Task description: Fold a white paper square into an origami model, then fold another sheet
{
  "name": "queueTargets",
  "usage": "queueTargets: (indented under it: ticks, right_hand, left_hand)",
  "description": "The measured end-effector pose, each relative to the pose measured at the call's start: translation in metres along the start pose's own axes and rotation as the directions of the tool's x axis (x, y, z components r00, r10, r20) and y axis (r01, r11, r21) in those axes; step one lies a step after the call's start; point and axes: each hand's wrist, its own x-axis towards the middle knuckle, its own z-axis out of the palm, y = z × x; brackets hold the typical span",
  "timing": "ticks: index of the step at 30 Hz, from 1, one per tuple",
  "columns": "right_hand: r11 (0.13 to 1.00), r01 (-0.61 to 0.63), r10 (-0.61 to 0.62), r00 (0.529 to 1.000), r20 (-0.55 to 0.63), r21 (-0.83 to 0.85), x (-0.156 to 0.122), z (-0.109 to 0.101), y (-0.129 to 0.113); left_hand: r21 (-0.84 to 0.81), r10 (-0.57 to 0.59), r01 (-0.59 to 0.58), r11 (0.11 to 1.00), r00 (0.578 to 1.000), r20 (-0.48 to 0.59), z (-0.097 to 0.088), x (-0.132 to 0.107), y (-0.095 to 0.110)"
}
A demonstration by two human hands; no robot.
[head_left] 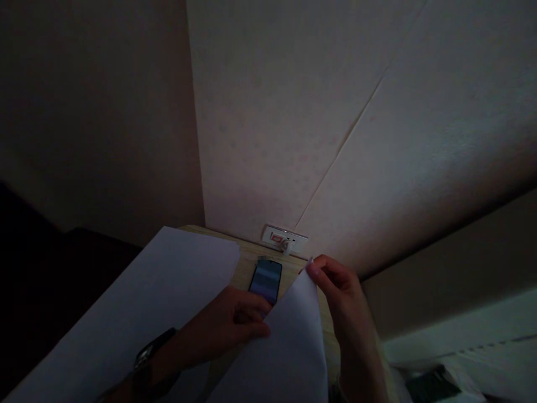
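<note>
A sheet of white paper (285,352) is held up at a slant between my two hands. My right hand (339,285) pinches its top corner between thumb and fingers. Lower down, my left hand (247,316) grips the sheet's left edge, the thumb in front and the fingers partly hidden behind. Just beyond the left fingers lies a smartphone (267,279) with its screen lit, its lower end covered by the hand and paper. A larger white sheet (168,280) lies to the left, under my left forearm, which wears a dark watch (153,350).
The light wooden tabletop (245,263) meets a pale papered wall (268,140). A wall socket (285,238) with a white plug and a red switch sits just above the table's back edge. On the right are a pale padded panel (461,268) and a dark item (434,386).
</note>
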Motion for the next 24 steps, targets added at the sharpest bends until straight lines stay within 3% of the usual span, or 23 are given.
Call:
queueTargets:
  ticks: [5,10,12,16,20,24]
  right_hand:
    - [0.992,-0.01,0.002,0.998,-0.066,-0.125,0.002,0.007,0.002]
    - [0.956,0.031,-0.089,0.978,-0.188,-0.292,0.005,0.011,0.006]
    - [0.946,0.061,-0.115,0.981,-0.154,-0.319,0.008,0.012,0.012]
    - [0.969,0.074,-0.053,0.994,0.095,-0.235,0.011,0.017,0.046]
    - [0.968,-0.006,0.031,0.995,0.094,-0.25,0.01,0.016,0.083]
    - [0.993,-0.034,0.04,0.998,0.049,-0.114,0.012,0.0,0.087]
  left_hand:
    - [0.134,0.034,-0.025,0.991,0.997,-0.064,-0.005,-0.001,-0.001]
    - [0.162,-0.014,0.018,0.987,1.0,-0.027,-0.012,0.005,-0.001]
    - [0.123,-0.042,0.039,0.992,0.999,0.023,-0.016,0.009,-0.007]
    - [0.128,-0.075,0.065,0.99,0.995,0.072,-0.022,0.019,-0.029]
    - [0.118,-0.084,0.068,0.991,0.987,0.137,-0.016,0.025,-0.044]
    - [0.185,-0.108,0.081,0.979,0.984,0.139,-0.004,0.024,-0.05]
